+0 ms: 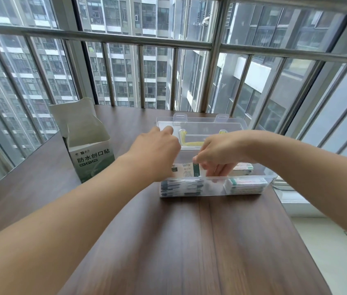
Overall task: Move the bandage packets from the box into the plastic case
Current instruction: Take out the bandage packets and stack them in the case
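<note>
Dark wood-grain tabletop (189,241) beside a barred window. Clear plastic case (215,189) sits mid-table, transparent lid (200,124) raised at the back. Open white-and-green cardboard bandage box (91,154) stands upright just left of the case. Left hand (157,150) reaches over the case's left end; grip cannot be told. Right hand (217,156) pinches white-and-green bandage packets (186,170) inside the case. More packet stacks (245,185) lie in the case's right part.

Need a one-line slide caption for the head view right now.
Both hands reach into the open plastic case, the right pinching a bandage packet, beside the opened box.
</note>
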The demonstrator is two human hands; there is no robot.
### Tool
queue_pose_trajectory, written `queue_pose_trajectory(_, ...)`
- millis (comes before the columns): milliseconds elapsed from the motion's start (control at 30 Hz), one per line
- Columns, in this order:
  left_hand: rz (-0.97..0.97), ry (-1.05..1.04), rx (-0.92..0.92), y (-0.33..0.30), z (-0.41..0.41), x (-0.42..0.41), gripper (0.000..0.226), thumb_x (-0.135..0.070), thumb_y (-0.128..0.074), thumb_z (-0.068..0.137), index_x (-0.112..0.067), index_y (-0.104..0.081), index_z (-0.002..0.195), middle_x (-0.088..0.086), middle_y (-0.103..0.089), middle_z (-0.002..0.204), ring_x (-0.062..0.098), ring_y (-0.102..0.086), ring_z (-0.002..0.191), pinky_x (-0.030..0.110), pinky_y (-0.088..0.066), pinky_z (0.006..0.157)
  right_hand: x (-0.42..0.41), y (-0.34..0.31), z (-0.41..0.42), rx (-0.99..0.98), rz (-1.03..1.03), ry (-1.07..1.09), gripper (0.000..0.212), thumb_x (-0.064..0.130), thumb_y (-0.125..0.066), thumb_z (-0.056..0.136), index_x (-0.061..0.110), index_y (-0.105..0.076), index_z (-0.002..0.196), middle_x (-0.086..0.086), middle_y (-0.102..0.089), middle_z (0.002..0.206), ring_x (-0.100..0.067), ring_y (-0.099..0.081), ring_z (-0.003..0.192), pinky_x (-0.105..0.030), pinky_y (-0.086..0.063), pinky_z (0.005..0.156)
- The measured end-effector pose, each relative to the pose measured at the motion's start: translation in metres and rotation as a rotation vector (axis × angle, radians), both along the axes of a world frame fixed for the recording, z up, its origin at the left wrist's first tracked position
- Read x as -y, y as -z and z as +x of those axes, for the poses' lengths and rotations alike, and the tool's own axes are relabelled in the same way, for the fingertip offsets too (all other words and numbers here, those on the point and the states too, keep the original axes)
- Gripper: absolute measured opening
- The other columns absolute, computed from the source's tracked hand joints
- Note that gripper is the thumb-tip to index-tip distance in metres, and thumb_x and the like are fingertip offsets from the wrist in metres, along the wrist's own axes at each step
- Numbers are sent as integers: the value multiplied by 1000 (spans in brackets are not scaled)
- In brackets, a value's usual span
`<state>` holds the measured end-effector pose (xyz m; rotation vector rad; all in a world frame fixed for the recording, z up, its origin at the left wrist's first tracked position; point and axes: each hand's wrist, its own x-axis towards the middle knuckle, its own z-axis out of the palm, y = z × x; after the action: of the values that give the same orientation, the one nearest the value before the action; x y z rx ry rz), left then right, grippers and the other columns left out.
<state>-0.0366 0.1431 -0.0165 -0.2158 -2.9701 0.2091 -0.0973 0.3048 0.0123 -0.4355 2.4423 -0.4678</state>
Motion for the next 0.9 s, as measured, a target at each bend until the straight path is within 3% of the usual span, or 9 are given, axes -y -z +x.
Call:
queue_pose_trajectory(133,-6,27,-17,0,-1,-3,28,-29,-76,81,-19,-53,93,0,-45,107,21,-48,91,33,-37,59,1,1,-3,-94,-77,35,23,23,-76,89,3,-64,87,-18,-75,95,-29,-76,85,-36,-64,76)
queue_pose_trajectory(233,42,35,18,2,-1,-2,12,-20,-73,83,-20,-61,85,1,-45,108,23,-49,96,32,-36,59,7,10,-2,-163,-100,48,29,22,-86,78,3,-64,76,-18,-76,86,-29,-77,79,-39,-64,71)
queue_pose_trajectory(467,165,82,97,5,1,2,10,-19,-69,85,-27,-76,85,-3,-46,123,23,-46,111,39,-53,78,8,29,0,-386,-158,114,21,10,-78,80,6,-62,69,-15,-74,67,-26,-76,64,-40,-64,61)
queue_pose_trajectory(600,168,94,145,4,-2,5,9,-21,-69,85,-29,-72,84,-2,-46,126,22,-49,108,43,-53,84,9,31,2,-411,-134,122,20,11,-74,83,8,-58,71,-17,-75,73,-27,-74,60,-42,-63,60)
queue_pose_trajectory(767,48,93,159,1,-8,0,10,-15,-64,86,-20,-71,92,1,-46,119,24,-53,91,39,-51,71,13,25,4,-311,-129,180,21,14,-71,90,4,-60,75,-19,-70,69,-28,-69,45,-30,-55,42)
queue_pose_trajectory(833,-58,84,147,-3,-8,-4,2,-15,-63,85,-14,-65,87,1,-43,110,22,-49,79,34,-43,60,14,24,6,-279,-144,199,23,15,-71,91,3,-59,76,-20,-68,67,-33,-72,53,-38,-61,49)
queue_pose_trajectory(900,-128,85,119,-7,-9,-9,17,-17,-63,85,-16,-52,71,1,-40,101,18,-41,64,30,-33,52,15,22,7,-267,-144,202,25,14,-72,91,4,-58,73,-20,-66,66,-36,-73,58,-42,-62,56)
